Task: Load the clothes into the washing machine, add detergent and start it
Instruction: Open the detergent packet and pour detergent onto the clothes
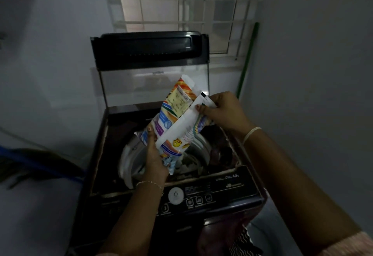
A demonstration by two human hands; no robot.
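Barred window (181, 3) behind — green pole (247, 60) against right wall, blue hose (40, 165) left

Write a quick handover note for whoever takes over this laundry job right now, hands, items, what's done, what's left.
Left hand: gripping the lower part of the detergent packet.
Right hand: pinching the packet's upper edge.
The packet is held over the open drum of the washing machine; lid is up.
Done: some clothes appear to be inside, though it is dim.
Left: add detergent, close the lid, start from the control panel.
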